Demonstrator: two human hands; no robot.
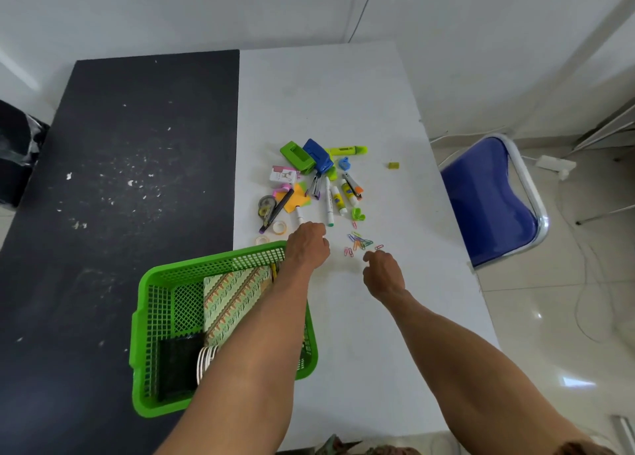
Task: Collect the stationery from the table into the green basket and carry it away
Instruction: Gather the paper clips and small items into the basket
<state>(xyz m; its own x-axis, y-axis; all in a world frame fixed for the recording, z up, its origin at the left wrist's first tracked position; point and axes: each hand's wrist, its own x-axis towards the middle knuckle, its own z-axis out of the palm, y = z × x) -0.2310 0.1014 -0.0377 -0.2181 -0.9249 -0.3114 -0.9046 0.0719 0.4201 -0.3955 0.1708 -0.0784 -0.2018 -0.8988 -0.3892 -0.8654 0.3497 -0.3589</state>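
Note:
The green basket (pixel 161 320) stands at the near edge where the black and white table halves meet; it holds a patterned notebook (pixel 233 293), a black item and white rings. Loose stationery lies on the white half: hole punches (pixel 297 155), a highlighter (pixel 347 150), markers (pixel 329 202), glue sticks, sticky notes, tape rolls (pixel 279 227) and several coloured paper clips (pixel 359 243). My left hand (pixel 307 245) hovers over the basket's far right corner, fingers curled under, touching the end of a white marker (pixel 299 215). My right hand (pixel 383 272) is curled just below the clips, fingertips together.
A small yellow-green sharpener (pixel 393 165) lies apart to the right. A blue chair (pixel 491 200) stands beside the table's right edge, with cables and a power strip (pixel 555 164) on the floor. The black tabletop (pixel 120 179) is speckled with white scraps.

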